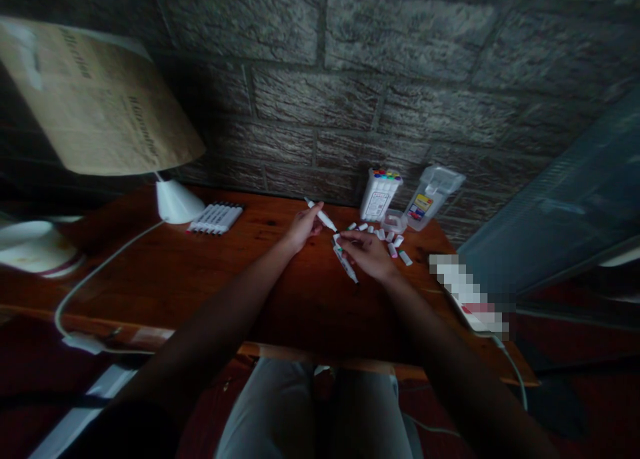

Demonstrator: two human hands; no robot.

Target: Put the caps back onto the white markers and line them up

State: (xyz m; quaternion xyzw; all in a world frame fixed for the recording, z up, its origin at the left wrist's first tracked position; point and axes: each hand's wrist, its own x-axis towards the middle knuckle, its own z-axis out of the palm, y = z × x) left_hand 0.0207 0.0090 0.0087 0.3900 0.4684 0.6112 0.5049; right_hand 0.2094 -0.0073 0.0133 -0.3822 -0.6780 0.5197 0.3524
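My left hand [303, 229] is closed round a white marker [323, 216], which slants down to the right toward my other hand. My right hand [367, 251] pinches a small white marker cap [337, 238] close to that marker's lower end. Whether the cap touches the tip is too small to tell. Just below the right fingers is a second white marker [346, 264] with a dark end; I cannot tell whether it lies on the table or is touched by the fingers. Loose caps [393, 250] are scattered beyond and beside my right hand.
Several markers [217, 218] lie in a row on the wooden table [280, 299]. At the back stand a filled marker case [381, 194] and a clear plastic box [433, 196]. A lamp [177, 202], a white cup [37, 246] and a cabled, pixelated device [467, 292] flank the workspace.
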